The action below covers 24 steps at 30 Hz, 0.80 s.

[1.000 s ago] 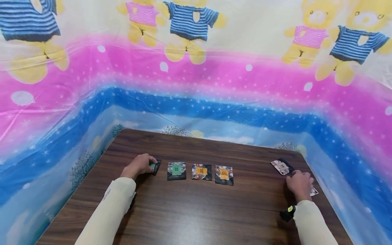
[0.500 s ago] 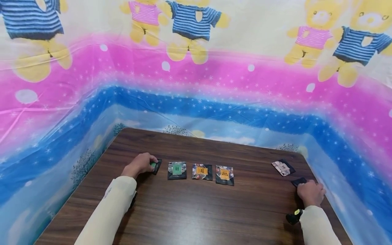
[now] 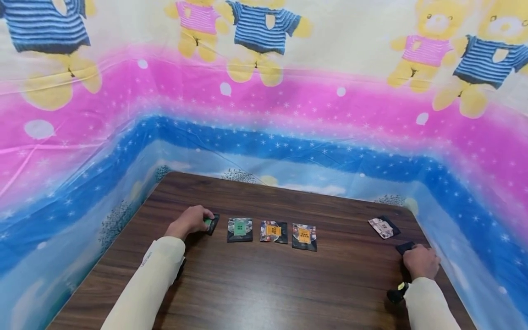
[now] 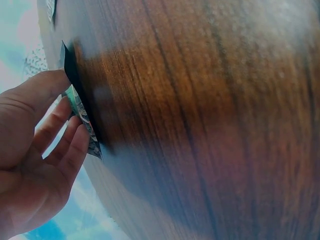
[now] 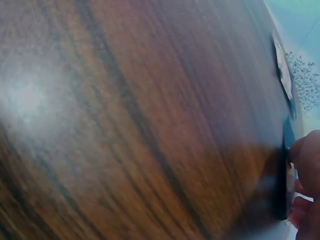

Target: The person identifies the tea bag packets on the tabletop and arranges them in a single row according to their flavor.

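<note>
At the left of the row, my left hand (image 3: 190, 222) pinches a black sachet with a green label (image 3: 212, 224), covering part of it. In the left wrist view, the thumb is at one edge of that sachet (image 4: 85, 115) and the fingers lie against its face. My right hand (image 3: 421, 261), near the table's right edge, holds a dark sachet (image 3: 405, 248) between thumb and fingers. Most of this one is hidden under the hand. The right wrist view shows the same sachet (image 5: 285, 175) edge-on, low over the wood. A pale-labelled sachet (image 3: 384, 227) lies just beyond the right hand.
Between the hands, a green-labelled sachet (image 3: 240, 230) and two orange-labelled ones, a middle sachet (image 3: 274, 232) and a right sachet (image 3: 304, 236), lie in a row on the brown wooden table (image 3: 264, 284). A printed curtain (image 3: 288, 110) hangs around the back and sides.
My right hand has moved right and nearer to me with the dark sachet, away from the pale-labelled one, then almost stopped. My left hand stays on its sachet.
</note>
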{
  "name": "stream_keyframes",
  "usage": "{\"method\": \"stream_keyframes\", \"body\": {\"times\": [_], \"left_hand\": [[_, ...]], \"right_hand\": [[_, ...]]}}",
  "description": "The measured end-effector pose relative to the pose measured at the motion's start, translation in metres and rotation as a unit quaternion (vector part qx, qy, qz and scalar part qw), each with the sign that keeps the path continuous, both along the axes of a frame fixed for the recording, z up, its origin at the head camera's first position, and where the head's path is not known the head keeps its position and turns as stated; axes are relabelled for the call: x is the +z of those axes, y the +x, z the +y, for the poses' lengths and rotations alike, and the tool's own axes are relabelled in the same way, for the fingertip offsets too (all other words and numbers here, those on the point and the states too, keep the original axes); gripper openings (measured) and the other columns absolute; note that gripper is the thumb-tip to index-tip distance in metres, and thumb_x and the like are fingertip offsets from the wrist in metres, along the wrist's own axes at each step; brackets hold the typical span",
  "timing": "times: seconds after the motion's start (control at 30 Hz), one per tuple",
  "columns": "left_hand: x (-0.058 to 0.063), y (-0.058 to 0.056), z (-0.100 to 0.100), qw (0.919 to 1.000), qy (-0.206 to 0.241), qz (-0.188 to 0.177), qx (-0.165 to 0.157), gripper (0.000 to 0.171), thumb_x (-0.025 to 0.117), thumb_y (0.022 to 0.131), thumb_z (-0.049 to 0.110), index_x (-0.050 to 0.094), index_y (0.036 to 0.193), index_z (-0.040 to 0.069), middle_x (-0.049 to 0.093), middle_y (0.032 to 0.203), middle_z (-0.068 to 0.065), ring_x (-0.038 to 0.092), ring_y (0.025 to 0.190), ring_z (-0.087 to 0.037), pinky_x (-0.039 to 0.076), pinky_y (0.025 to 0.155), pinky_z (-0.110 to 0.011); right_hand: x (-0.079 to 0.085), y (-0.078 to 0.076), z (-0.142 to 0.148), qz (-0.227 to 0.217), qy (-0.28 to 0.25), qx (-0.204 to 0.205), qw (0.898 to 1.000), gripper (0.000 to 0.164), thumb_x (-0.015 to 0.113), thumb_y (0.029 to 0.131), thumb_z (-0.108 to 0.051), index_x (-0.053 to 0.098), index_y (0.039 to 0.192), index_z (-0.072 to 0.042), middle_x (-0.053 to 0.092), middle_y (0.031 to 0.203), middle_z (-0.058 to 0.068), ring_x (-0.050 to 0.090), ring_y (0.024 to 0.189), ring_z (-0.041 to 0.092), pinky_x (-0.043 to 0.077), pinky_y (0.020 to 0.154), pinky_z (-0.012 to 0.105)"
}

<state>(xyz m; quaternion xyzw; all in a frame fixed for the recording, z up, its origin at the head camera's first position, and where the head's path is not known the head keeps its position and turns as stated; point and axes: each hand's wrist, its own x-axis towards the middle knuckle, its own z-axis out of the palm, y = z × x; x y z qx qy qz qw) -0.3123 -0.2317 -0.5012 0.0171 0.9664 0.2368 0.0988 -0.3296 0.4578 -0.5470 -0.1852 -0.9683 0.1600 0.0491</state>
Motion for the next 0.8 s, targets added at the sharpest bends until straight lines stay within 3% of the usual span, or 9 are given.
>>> {"method": "stream_keyframes", "body": {"times": [0.2, 0.33, 0.5, 0.8], "left_hand": [[0.000, -0.001, 0.001, 0.9999, 0.002, -0.007, 0.010, 0.034, 0.071, 0.090, 0.003, 0.073, 0.123, 0.013, 0.057, 0.138, -0.023, 0.056, 0.106, -0.030, 0.049, 0.089, -0.045], [-0.001, -0.003, 0.001, 0.9999, 0.004, -0.009, 0.012, 0.034, 0.072, 0.089, 0.002, 0.074, 0.121, 0.014, 0.058, 0.137, -0.023, 0.056, 0.106, -0.031, 0.050, 0.089, -0.046], [0.001, -0.003, 0.002, 1.0000, 0.002, -0.005, 0.005, 0.034, 0.072, 0.090, 0.003, 0.073, 0.123, 0.012, 0.059, 0.135, -0.024, 0.056, 0.104, -0.031, 0.050, 0.089, -0.046], [-0.001, -0.005, 0.003, 0.9997, 0.005, -0.018, 0.015, 0.034, 0.072, 0.090, 0.003, 0.073, 0.123, 0.012, 0.059, 0.135, -0.023, 0.055, 0.105, -0.032, 0.049, 0.093, -0.050]], "right_hand": [[0.005, -0.005, 0.011, -0.028, 0.030, 0.066, 0.997, 0.040, 0.052, 0.089, -0.013, 0.064, 0.112, 0.017, 0.064, 0.109, 0.039, 0.057, 0.100, 0.054, 0.041, 0.092, 0.063], [0.007, -0.006, 0.015, -0.055, 0.051, 0.094, 0.993, 0.043, 0.055, 0.090, -0.017, 0.063, 0.116, 0.017, 0.065, 0.111, 0.038, 0.058, 0.098, 0.053, 0.043, 0.091, 0.062], [0.010, -0.004, 0.015, -0.075, 0.042, 0.103, 0.991, 0.051, 0.054, 0.093, -0.022, 0.059, 0.127, 0.015, 0.058, 0.124, 0.042, 0.055, 0.107, 0.056, 0.044, 0.097, 0.063], [0.003, 0.004, 0.008, -0.036, 0.032, 0.153, 0.987, 0.048, 0.050, 0.092, -0.020, 0.061, 0.125, 0.013, 0.058, 0.123, 0.043, 0.053, 0.110, 0.056, 0.037, 0.099, 0.068]]}}
